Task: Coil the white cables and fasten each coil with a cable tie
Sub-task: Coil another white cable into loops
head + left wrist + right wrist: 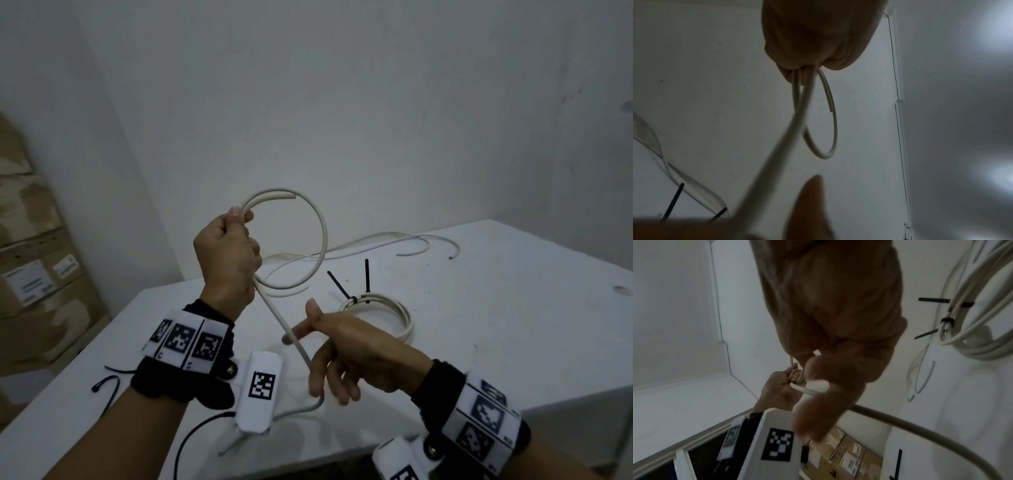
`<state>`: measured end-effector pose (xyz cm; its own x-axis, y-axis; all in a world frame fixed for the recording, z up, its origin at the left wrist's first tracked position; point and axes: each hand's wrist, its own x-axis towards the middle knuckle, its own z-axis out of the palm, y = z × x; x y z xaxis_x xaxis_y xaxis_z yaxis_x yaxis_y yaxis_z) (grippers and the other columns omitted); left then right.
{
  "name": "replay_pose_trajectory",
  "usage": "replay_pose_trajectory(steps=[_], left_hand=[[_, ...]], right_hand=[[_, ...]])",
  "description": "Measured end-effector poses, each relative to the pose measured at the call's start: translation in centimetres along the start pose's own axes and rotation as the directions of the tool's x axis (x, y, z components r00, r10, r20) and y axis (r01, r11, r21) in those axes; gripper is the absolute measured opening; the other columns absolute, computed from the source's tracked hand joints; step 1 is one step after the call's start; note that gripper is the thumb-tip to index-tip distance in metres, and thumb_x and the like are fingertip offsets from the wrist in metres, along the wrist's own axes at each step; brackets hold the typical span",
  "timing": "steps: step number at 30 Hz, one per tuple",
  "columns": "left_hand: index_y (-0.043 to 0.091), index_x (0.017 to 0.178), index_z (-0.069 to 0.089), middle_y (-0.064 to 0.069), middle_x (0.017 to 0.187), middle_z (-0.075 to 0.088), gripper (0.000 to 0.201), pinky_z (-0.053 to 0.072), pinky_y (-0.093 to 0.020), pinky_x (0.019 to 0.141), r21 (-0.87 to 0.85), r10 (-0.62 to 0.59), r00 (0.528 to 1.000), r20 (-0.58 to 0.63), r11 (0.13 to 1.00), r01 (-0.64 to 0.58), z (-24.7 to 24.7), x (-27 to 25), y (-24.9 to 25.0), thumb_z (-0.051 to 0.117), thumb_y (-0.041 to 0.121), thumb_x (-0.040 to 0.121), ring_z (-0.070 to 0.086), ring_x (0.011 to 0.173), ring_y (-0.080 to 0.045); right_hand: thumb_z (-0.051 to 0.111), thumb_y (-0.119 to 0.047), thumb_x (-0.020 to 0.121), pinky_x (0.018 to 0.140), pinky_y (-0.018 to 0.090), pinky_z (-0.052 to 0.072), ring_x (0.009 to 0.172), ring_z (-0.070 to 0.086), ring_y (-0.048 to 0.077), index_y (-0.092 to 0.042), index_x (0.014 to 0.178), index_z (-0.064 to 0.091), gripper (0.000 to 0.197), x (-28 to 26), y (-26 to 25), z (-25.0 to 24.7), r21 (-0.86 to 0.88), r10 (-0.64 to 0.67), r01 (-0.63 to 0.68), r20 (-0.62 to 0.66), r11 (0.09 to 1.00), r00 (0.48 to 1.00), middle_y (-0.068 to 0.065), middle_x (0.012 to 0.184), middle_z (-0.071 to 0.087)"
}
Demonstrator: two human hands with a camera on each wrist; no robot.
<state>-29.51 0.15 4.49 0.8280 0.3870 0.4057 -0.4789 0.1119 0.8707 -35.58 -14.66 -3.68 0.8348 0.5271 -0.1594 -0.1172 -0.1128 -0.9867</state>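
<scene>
Head view: left hand (227, 253) fist grips one-loop white cable (323, 236) above table (496, 308); right hand (342, 349), fingers loosely spread, cable tail across them. One tied coil (394, 318) at 3 o'clock, two black ties (367, 274) on it. Left wrist view: fist clamps loop (833, 129). Right wrist view: fingers (818, 410) loose over cable.

Storeroom: stacked labelled cartons (30, 274), bare walls (342, 102)

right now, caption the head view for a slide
Left hand holds a white cable loop; right hand guides its tail beside a tied coil.
</scene>
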Motion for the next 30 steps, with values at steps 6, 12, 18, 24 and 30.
replay_pose_trajectory(steps=[6,12,18,24,30], left_hand=[[0.01,0.085,0.062,0.009,0.045,0.031,0.028,0.023,-0.017,0.036,0.036,0.051,0.997,0.052,0.998,-0.053,-0.8,-1.6,0.2,0.045,0.025,0.101,0.026,0.037,-0.005],[0.01,0.084,0.063,0.01,0.042,0.032,0.026,0.024,-0.016,0.036,0.085,0.107,0.993,0.056,0.99,-0.111,-3.0,-3.3,-0.5,0.047,0.023,0.101,0.027,0.036,-0.006],[0.012,0.082,0.064,0.012,0.039,0.031,0.026,0.023,-0.014,0.036,0.098,0.053,0.998,-0.025,0.994,-0.051,-4.6,-3.6,-1.8,0.048,0.023,0.1,0.026,0.033,-0.005],[0.012,0.081,0.063,0.011,0.038,0.03,0.027,0.021,-0.013,0.036,0.077,-0.003,0.999,-0.045,0.997,0.006,-5.4,-3.6,-2.7,0.048,0.023,0.101,0.024,0.032,-0.004],[0.009,0.087,0.066,0.01,0.039,0.03,0.026,0.024,-0.015,0.038,0.114,-0.003,1.0,-0.014,0.993,0.004,-4.9,-3.7,-3.5,0.049,0.024,0.1,0.025,0.034,-0.007]], right_hand=[[0.046,-0.056,0.091,0.05,0.03,0.056,0.072,0.069,0.028,-0.004,0.093,0.065,0.055,0.7,0.9,0.8,0.166,0.03,-0.013,-0.105,0.986,0.994,0.023,0.094,0.067],[0.059,0.007,0.085,0.066,0.038,0.058,0.069,0.068,0.025,-0.01,0.107,0.044,0.031,1.8,0.3,1.2,0.316,-0.266,0.468,-0.513,0.826,0.816,0.017,0.087,0.065],[0.054,0.019,0.08,0.075,0.038,0.055,0.074,0.069,0.021,-0.007,0.125,0.043,0.053,2.1,-1.6,0.8,0.462,-0.298,0.546,-0.505,0.699,0.81,0.013,0.09,0.068],[0.053,-0.007,0.088,0.047,0.025,0.048,0.054,0.052,0.014,-0.007,0.092,0.055,0.004,1.4,-4.3,-1.9,0.659,-0.166,0.537,-0.54,0.527,0.825,0.006,0.072,0.054],[0.052,-0.011,0.095,0.044,0.028,0.048,0.047,0.048,0.012,-0.013,0.102,0.066,0.016,0.9,-4.7,-3.1,0.152,-0.452,0.607,-0.533,0.78,0.715,0.004,0.065,0.049]])
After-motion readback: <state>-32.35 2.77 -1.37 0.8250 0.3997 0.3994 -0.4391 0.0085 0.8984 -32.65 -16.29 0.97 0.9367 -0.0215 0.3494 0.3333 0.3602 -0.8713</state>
